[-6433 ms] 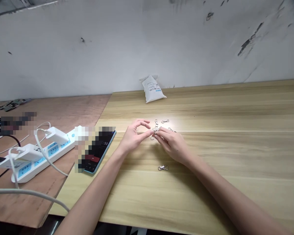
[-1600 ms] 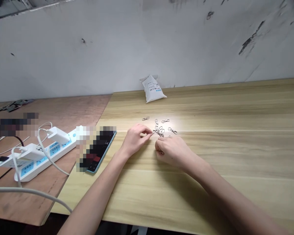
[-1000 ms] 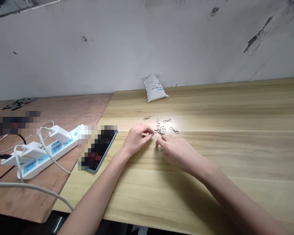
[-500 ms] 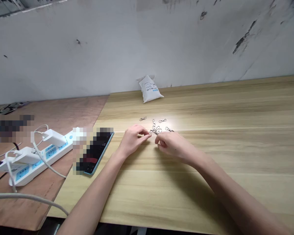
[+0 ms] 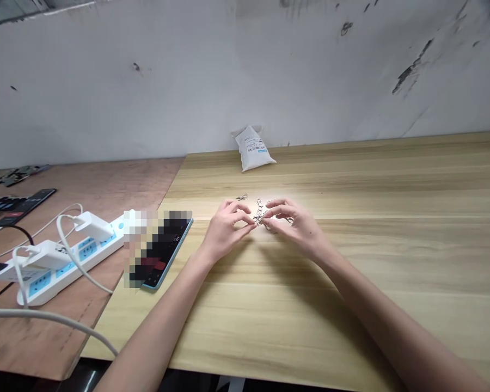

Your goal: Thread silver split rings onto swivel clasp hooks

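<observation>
Several small metal clasps (image 5: pixel 260 216) lie bunched on the wooden table (image 5: pixel 351 261); I see my left hand (image 5: pixel 225 231) and right hand (image 5: pixel 300 228) meeting over them, fingertips pinched on the bunch; one clasp (image 5: pixel 242 197) lies just behind, a phone (image 5: pixel 163 253) to the left

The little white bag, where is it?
In the head view, the white bag leans against the wall at the far edge of the light wooden table, beyond both hands and the metal clasps.

No legible text: white bag (image 5: pixel 253 148) label and phone (image 5: pixel 162 252) digits too small.
</observation>
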{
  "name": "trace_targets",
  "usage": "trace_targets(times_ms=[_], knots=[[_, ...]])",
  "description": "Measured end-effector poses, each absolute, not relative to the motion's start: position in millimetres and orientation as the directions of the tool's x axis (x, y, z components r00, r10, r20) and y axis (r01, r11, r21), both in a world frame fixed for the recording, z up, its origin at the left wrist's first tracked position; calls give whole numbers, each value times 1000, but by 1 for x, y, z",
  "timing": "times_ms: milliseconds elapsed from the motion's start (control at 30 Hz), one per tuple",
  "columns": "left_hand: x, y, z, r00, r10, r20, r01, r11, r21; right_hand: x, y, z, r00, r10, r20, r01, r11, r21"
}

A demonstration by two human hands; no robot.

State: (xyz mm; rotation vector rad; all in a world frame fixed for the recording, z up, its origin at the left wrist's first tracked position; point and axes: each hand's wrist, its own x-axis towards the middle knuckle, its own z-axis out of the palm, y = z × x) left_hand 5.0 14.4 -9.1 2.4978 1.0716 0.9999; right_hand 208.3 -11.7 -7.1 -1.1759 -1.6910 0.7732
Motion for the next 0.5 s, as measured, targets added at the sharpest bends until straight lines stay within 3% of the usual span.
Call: trace_targets(times_ms=[500], knots=[[7, 11, -4, 473, 711, 520, 602, -692, 399, 209, -13, -9, -93, 975, 203, 356, 223, -907]])
